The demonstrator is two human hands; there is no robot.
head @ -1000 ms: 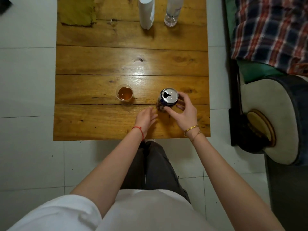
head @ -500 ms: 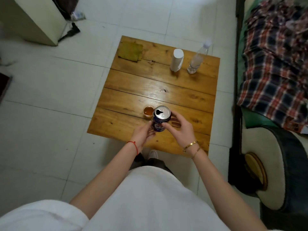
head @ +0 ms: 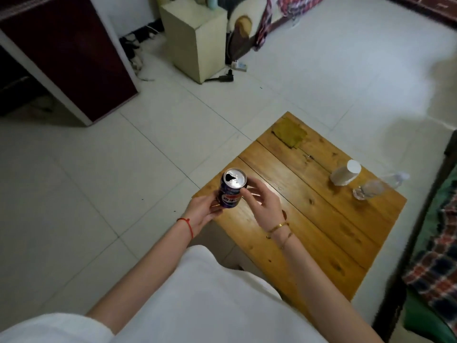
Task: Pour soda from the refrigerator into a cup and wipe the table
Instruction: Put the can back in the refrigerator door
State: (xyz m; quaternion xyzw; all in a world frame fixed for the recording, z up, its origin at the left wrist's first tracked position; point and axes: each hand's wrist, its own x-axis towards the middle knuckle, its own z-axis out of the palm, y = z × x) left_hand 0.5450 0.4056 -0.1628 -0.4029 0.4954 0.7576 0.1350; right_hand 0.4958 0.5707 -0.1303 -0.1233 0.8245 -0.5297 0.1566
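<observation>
Against the frame half a second back, the view has swung left: the bench (head: 319, 214) now sits in the right half, turned at a slant, and a dark red cabinet (head: 66, 58) and a cream box (head: 197, 43) on the white tiled floor (head: 99, 194) fill the upper left. The soda can (head: 232, 188) has moved with it. Earlier it was held low over the near planks, right beside the cup; now it is lifted clear, at the bench's left corner and partly over the floor. The cup, plain in both earlier frames, cannot be made out here; the right hand covers the spot where it stood.

The can stands upright, its opened top facing the camera and the blue label showing. The left hand (head: 202, 210), with a red cord at the wrist, has its grip wrapped around the can's lower half from the left, fingers closed on it. The right hand (head: 262, 206), with gold bracelets at the wrist, meets the can from the right with thumb and fingertips touching its upper side; the other fingers are loosely spread, so this grip is light and half open.

At the far side of the bench lie a yellow-green cloth (head: 290, 132), a white cylinder (head: 346, 173) and, just beside it, a clear plastic bottle (head: 373, 186).
</observation>
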